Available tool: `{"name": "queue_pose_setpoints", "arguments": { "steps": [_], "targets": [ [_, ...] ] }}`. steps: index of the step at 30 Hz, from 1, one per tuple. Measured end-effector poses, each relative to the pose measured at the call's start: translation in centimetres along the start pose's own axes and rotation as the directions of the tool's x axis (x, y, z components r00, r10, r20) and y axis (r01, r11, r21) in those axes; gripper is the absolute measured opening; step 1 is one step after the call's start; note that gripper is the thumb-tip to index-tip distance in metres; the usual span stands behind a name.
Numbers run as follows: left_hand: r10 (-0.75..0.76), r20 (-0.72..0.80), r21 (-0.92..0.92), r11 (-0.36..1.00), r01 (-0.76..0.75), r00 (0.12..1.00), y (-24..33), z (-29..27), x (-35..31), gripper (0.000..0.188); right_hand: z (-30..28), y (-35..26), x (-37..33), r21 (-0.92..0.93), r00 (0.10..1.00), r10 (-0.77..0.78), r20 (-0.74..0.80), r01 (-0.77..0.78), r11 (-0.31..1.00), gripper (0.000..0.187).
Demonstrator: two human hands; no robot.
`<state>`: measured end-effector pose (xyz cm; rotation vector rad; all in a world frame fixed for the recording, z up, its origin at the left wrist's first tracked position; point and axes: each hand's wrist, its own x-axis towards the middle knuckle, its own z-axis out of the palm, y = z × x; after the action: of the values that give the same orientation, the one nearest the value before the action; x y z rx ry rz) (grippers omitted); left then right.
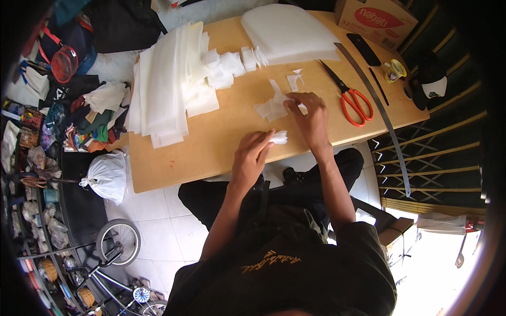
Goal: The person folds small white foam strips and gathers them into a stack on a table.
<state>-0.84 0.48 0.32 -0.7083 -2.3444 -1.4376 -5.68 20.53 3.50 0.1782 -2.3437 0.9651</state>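
Note:
Near the front edge of the wooden table, my left hand (252, 154) is closed on a small stack of white sheet pieces (280, 137), which sticks out past the fingertips. My right hand (312, 118) is just right of it, fingers bent and thumb close to the index finger, over a loose group of white scraps (273, 107). A bit of white shows by its fingertips, but whether it is gripped is hard to make out. To the right of that hand lie large scissors (354, 103) with orange handles, blades pointing away and parted slightly.
Long white strips (171, 89) cover the table's left side, beside small cut pieces (224, 68). A large rounded white sheet stack (287, 34) lies at the back. A long metal ruler (387, 118) overhangs the right edge. A phone (363, 49), plastic cup (395, 70) and carton (375, 21) stand beyond.

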Motion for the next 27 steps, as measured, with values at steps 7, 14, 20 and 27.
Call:
{"name": "queue_pose_setpoints", "arguments": {
  "steps": [7, 14, 20, 27],
  "targets": [
    [0.042, -0.044, 0.024, 0.999, -0.041, 0.998, -0.4, 0.3, -0.2, 0.042, -1.7, -3.4, -4.6, 0.056, 0.968, -0.1, 0.231, 0.09, 0.994, 0.016],
    [-0.027, -0.016, 0.002, 1.0, 0.027, 1.0, -0.7, 0.1, -0.5, 0.05, -3.0, -4.9, -4.8, 0.079, 0.956, -0.055, 0.29, 0.034, 0.996, 0.022],
    [-0.032, -0.003, 0.091, 0.995, 0.032, 0.999, 1.1, -0.4, 0.5, 0.048, -2.6, -3.9, -5.2, 0.068, 0.956, -0.094, 0.278, 0.078, 0.995, 0.029],
    [-0.038, 0.059, 0.067, 0.997, 0.034, 0.998, 0.0, 0.0, 0.3, 0.026, -1.9, -2.3, -3.8, -0.018, 0.98, -0.012, 0.197, 0.016, 1.0, 0.017]
  ]
}}
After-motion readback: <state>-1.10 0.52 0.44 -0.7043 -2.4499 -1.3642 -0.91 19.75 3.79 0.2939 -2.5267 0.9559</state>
